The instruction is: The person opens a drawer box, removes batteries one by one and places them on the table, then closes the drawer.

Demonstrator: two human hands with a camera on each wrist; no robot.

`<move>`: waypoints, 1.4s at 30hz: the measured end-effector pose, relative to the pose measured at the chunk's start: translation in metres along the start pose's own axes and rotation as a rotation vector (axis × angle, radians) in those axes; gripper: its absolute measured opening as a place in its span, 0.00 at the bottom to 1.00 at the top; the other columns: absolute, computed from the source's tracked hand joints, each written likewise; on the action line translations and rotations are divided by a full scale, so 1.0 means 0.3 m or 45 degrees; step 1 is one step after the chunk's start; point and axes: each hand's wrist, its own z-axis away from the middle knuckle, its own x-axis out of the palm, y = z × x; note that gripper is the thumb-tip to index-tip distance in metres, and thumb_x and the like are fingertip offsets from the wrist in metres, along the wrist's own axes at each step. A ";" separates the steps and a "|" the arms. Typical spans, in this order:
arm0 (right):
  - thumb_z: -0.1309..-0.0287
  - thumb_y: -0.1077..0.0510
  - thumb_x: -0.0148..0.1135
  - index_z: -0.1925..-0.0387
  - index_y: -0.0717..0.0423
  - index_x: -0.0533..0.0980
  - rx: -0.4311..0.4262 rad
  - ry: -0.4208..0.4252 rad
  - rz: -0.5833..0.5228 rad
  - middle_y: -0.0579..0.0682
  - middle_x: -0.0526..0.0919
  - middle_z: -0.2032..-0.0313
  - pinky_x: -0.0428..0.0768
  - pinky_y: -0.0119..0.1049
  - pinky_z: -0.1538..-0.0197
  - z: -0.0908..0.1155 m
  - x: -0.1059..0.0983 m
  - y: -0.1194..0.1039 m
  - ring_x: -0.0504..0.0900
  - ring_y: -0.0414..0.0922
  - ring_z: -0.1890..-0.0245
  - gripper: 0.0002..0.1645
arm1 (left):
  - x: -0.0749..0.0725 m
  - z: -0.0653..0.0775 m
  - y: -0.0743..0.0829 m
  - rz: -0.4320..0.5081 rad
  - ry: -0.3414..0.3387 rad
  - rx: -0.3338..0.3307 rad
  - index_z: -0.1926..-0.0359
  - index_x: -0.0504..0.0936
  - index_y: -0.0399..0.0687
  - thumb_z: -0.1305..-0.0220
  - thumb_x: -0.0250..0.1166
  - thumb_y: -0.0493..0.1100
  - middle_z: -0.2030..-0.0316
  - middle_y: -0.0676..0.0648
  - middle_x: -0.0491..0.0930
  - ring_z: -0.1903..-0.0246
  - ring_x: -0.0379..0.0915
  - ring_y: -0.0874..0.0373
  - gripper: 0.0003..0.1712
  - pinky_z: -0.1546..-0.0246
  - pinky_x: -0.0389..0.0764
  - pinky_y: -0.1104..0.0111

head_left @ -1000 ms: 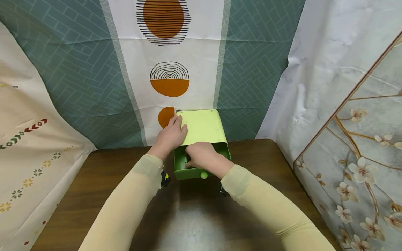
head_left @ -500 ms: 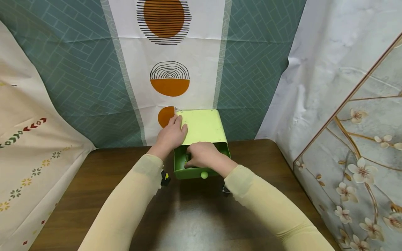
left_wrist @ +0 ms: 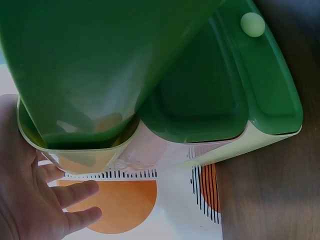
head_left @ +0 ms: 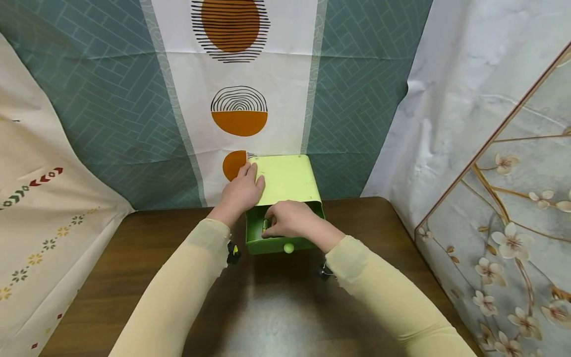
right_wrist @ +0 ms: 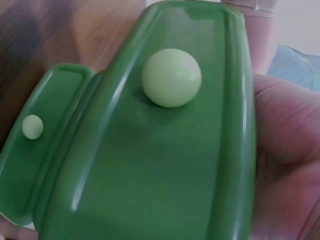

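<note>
A small cabinet with a pale yellow-green shell [head_left: 285,176] stands against the back curtain. Its green top drawer [head_left: 267,246] is pulled out, with a round light-green knob [right_wrist: 171,77] on its front. My left hand [head_left: 242,191] rests on the cabinet's upper left edge; its fingers look extended in the left wrist view. Inside the drawer, my right hand [head_left: 292,219] reaches down with bent fingers, the tips partly hidden. A small green-yellow thing [head_left: 265,224] shows between thumb and forefinger, and I cannot tell whether they grip it.
Below the pulled-out drawer are more green drawers, one a middle drawer [left_wrist: 200,95] and one a lower drawer [right_wrist: 50,105] with its own knob. The cabinet stands on a dark wooden table [head_left: 147,248]. Patterned curtains [head_left: 125,99] close in the back and sides.
My right wrist and forearm have swung slightly right, while the fingers stay inside the drawer. The left hand keeps its place on the cabinet. The head view has shifted slightly.
</note>
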 end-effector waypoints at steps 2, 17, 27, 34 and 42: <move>0.33 0.41 0.79 0.47 0.49 0.90 -0.004 -0.002 -0.023 0.36 0.85 0.72 0.83 0.39 0.57 0.008 -0.009 -0.001 0.84 0.37 0.68 0.21 | -0.001 0.000 0.000 -0.001 0.000 -0.001 0.09 0.48 0.45 0.10 0.38 0.61 0.11 0.39 0.44 0.24 0.66 0.33 0.41 0.28 0.69 0.37; 0.33 0.43 0.79 0.66 0.44 0.85 -0.063 0.060 -0.085 0.34 0.85 0.76 0.80 0.38 0.62 0.070 -0.050 -0.001 0.82 0.36 0.71 0.13 | 0.002 -0.004 -0.005 -0.022 -0.009 0.005 0.09 0.48 0.44 0.10 0.37 0.61 0.11 0.39 0.43 0.23 0.64 0.33 0.42 0.27 0.68 0.37; 0.34 0.43 0.80 0.54 0.46 0.88 -0.035 0.156 -0.070 0.31 0.84 0.75 0.81 0.40 0.57 0.115 -0.067 0.008 0.82 0.34 0.69 0.15 | -0.003 -0.003 -0.002 -0.032 -0.016 0.003 0.09 0.47 0.45 0.10 0.36 0.61 0.11 0.39 0.43 0.20 0.60 0.34 0.41 0.26 0.66 0.36; 0.35 0.43 0.81 0.40 0.51 0.87 -0.006 0.189 -0.087 0.30 0.86 0.71 0.84 0.42 0.50 0.147 -0.079 0.021 0.83 0.33 0.66 0.28 | -0.002 -0.007 -0.004 -0.019 -0.011 0.004 0.09 0.48 0.45 0.11 0.37 0.61 0.11 0.39 0.43 0.21 0.61 0.34 0.42 0.25 0.66 0.37; 0.35 0.44 0.81 0.50 0.45 0.87 -0.005 0.260 -0.103 0.29 0.85 0.72 0.80 0.41 0.59 0.187 -0.086 0.042 0.81 0.34 0.70 0.17 | -0.003 -0.005 -0.006 -0.018 -0.030 -0.003 0.09 0.46 0.45 0.11 0.36 0.61 0.11 0.40 0.42 0.17 0.54 0.36 0.42 0.23 0.62 0.37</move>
